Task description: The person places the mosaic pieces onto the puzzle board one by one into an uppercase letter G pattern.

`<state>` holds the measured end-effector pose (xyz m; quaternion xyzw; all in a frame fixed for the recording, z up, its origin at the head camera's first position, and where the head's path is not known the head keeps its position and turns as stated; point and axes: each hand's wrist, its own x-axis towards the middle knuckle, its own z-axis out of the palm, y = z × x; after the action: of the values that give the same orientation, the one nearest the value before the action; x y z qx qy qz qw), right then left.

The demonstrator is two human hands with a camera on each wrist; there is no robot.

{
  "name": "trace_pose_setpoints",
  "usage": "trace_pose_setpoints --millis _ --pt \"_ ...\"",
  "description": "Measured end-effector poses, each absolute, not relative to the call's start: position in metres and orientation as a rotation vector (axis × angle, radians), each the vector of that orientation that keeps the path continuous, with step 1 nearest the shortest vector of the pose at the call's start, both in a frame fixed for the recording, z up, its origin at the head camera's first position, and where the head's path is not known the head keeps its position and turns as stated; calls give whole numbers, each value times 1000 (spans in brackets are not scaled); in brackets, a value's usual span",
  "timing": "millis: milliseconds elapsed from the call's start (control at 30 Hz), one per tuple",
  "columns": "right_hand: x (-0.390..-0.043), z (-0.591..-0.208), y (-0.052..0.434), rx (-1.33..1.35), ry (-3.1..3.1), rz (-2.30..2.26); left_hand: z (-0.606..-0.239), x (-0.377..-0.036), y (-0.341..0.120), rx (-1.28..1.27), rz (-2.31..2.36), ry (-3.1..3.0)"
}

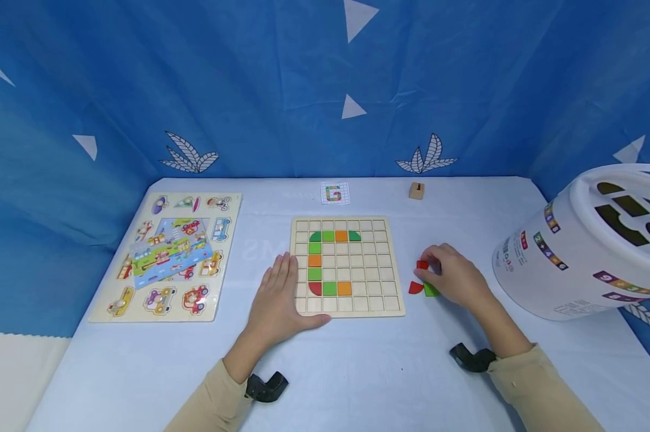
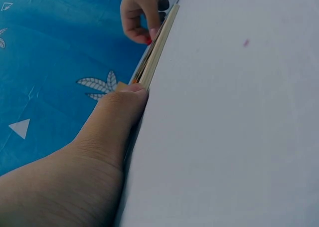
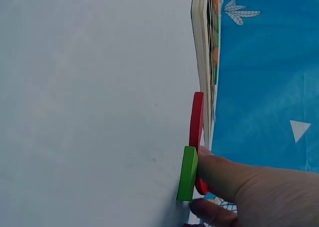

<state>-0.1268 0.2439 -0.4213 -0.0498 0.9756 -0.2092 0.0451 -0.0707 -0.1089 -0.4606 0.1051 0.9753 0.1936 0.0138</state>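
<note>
Two bare hands (image 1: pixel 276 300), tan long sleeves (image 1: pixel 535 384), black camera mounts (image 1: pixel 265 387) at both wrists

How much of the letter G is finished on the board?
Top, left side and bottom tiles sit on the grid board, matching part of the G card. The right hand pinches a red tile; the left hand steadies the board. The G's right side is unfilled.

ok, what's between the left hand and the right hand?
Head view: the wooden grid board lies between the left hand and right hand, then a short strip of bare table beside the loose pieces.
</note>
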Motion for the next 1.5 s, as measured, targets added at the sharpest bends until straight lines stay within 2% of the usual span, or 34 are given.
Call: trace_pose_setpoints --millis 533,867,1167,1500 --pt "-131 -421 240 -205 2851 -889 -460 -71 -108 320 587 3022" --pt "-120 -409 200 -322 2685 -1075 -460 -71 -108 309 588 3017" --pt "-112 -415 162 -437 2588 -1027 -461 -72 -108 304 589 3013" --pt "-111 -414 151 -473 2638 -912 -462 -71 -109 305 582 3026"
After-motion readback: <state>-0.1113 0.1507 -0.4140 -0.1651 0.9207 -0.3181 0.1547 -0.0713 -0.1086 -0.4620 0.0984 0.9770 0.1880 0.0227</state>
